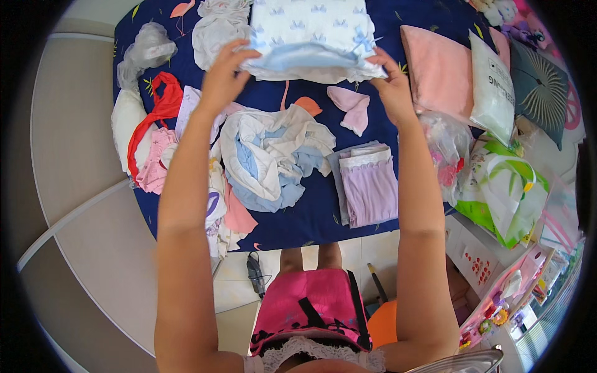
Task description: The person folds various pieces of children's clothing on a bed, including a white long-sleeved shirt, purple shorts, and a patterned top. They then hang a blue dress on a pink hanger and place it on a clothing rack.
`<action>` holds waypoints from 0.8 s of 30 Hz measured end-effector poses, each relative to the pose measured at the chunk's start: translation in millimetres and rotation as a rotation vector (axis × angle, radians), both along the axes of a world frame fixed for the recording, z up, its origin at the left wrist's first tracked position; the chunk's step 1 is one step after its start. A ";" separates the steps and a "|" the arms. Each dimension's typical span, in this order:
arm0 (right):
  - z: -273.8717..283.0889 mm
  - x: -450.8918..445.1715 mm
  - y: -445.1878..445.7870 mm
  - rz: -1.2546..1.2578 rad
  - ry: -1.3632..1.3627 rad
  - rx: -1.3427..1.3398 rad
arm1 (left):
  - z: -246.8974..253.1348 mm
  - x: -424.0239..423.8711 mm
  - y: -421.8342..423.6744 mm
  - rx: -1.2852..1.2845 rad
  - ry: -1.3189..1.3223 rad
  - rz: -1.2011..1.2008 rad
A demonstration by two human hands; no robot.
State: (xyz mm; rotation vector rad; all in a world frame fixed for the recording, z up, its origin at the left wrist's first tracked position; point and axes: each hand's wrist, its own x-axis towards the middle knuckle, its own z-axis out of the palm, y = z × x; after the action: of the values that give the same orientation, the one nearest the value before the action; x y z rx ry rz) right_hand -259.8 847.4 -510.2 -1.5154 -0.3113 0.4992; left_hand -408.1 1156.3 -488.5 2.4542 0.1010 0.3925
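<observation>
A white cloth garment (310,21) with a blue bow print, pale blue lining and a small blue ribbon bow lies at the far side of the bed. My right hand (394,91) pinches its near right corner between thumb and fingers. At its left edge is my left hand (226,77), blurred, fingers spread and fingertips against the cloth; whether they grip it is unclear. Nearer to me lies a crumpled white and light blue garment (280,154). A small pale pink cloth piece (352,107) rests to its right, above a folded lilac garment (368,186).
A navy bedsheet (322,224) covers the bed. On the left are a red cloth garment (161,100), pink shorts (158,161) and a clear plastic bag (151,46). To the right sit a pink cushion (436,77), a white packet (492,88) and a green-white bag (503,191).
</observation>
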 end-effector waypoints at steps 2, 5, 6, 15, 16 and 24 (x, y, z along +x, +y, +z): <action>-47.3 3.9 -0.7 0.029 0.238 -0.122 | -62.8 -7.3 0.8 -0.057 0.188 0.001; -78.7 5.1 2.0 0.001 0.366 -0.220 | -100.0 -4.1 -9.3 -0.300 0.297 0.122; -78.3 1.4 12.9 -0.065 0.329 -0.223 | -107.6 0.2 -13.3 -0.365 0.230 0.217; -42.1 0.4 43.1 -0.329 -0.458 -0.426 | -111.4 30.4 -19.3 -0.387 0.131 0.297; -45.4 -6.9 36.9 -0.351 -0.451 -0.383 | -106.5 31.9 -24.8 -0.278 0.131 0.243; -69.3 -19.3 52.5 -0.075 -0.912 -0.761 | -98.2 53.9 -63.7 0.304 0.022 0.235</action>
State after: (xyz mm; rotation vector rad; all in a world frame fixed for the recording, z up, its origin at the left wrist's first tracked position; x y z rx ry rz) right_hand -279.1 899.9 -579.5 -2.4403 -0.8244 -0.2168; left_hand -354.2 1092.6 -586.7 2.7557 0.3662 0.5145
